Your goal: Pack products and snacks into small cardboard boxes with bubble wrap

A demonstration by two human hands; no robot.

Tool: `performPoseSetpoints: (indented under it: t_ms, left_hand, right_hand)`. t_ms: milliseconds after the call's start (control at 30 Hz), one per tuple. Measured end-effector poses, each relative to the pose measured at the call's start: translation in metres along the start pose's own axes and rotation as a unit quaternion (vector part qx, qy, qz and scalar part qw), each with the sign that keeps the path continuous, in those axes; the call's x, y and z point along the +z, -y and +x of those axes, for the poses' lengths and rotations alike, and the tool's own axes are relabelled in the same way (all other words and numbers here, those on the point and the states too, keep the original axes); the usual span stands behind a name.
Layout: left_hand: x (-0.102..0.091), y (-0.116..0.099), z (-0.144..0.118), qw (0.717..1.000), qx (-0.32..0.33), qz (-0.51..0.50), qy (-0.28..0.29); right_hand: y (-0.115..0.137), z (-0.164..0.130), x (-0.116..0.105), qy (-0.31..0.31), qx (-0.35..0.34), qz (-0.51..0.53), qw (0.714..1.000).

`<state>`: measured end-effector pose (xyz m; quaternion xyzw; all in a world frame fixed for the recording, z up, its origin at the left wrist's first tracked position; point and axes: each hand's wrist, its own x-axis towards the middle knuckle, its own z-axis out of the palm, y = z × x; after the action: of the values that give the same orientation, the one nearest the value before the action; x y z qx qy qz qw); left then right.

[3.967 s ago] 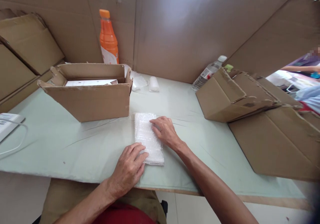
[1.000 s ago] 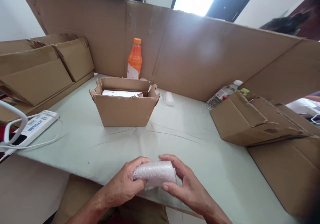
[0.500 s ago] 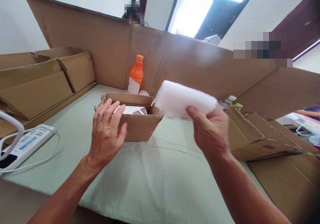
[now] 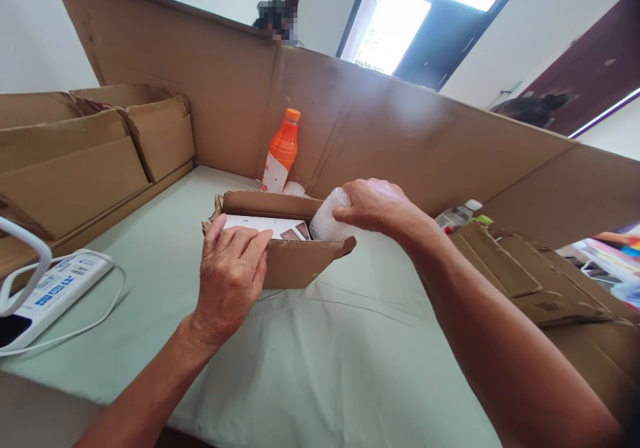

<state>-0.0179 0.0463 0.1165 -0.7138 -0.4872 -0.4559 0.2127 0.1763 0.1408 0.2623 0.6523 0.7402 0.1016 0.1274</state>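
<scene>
A small open cardboard box [image 4: 297, 267] stands on the pale green cloth [image 4: 320, 368]. Inside it lies a white box [image 4: 253, 223] with brown patterned shapes at its right end. My left hand [image 4: 229, 271] is closed over the near wall, its fingertips at the rim against the white box. A bundle of bubble wrap [image 4: 330, 216] stands tilted at the right end of the cardboard box, its lower part behind the near wall. My right hand [image 4: 377, 203] grips the top of the bundle from the right, thumb towards me; most of its fingers are hidden.
An orange drink bottle [image 4: 283, 151] stands just behind the box. Left are larger cardboard boxes [image 4: 75, 161] and a white power strip [image 4: 60, 285] with a cable. Folded cardboard [image 4: 530, 268] and a clear bottle [image 4: 457, 216] are right. A tall cardboard screen [image 4: 400, 128] closes the back.
My right hand has brought the bubble wrap left and down into the box's right end, tilting it upright. My left hand has settled on the near wall. The view has shifted slightly.
</scene>
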Motion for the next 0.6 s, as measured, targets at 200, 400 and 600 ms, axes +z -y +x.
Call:
performPoseSetpoints:
  t_ms: [200, 400, 600]
  left_hand:
    - [0.001, 0.000, -0.003, 1.000, 0.004, -0.003, -0.012]
    - [0.000, 0.001, -0.003, 1.000, 0.005, -0.011, -0.009]
    - [-0.001, 0.001, -0.004, 1.000, -0.001, -0.009, -0.009]
  right_hand:
    - [0.027, 0.014, 0.029, 0.039, -0.037, 0.031, 0.998]
    - [0.024, 0.005, 0.028, 0.047, -0.040, 0.071, 0.996]
    - [0.018, 0.001, 0.023, 0.018, -0.068, 0.099, 0.993]
